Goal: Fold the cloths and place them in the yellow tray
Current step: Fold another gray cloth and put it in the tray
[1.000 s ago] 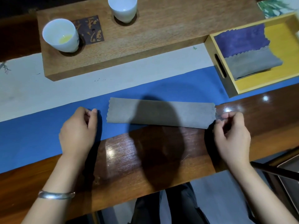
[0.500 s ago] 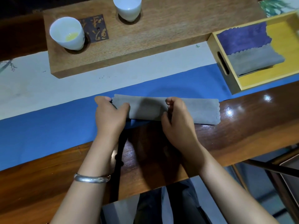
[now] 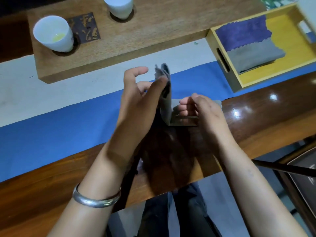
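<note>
A grey cloth (image 3: 166, 101), folded into a long strip, lies across the blue runner and the dark wood table edge. My left hand (image 3: 138, 106) pinches its left end and holds that end lifted upright. My right hand (image 3: 201, 110) presses down on the right half of the strip, which stays flat. The yellow tray (image 3: 290, 31) stands at the far right, apart from both hands. Inside it lie a folded purple cloth (image 3: 242, 32) and a folded grey cloth (image 3: 253, 56).
A thick wooden board (image 3: 153, 28) at the back holds two white cups (image 3: 53, 34), (image 3: 119, 6). A white and blue runner (image 3: 51, 127) covers the table. A dark rod and a grey tray edge (image 3: 304, 175) show at the lower right.
The left hand has taken the strip's left end and lifted it up and to the right. The right hand moved from the strip's end to its middle and holds it down.
</note>
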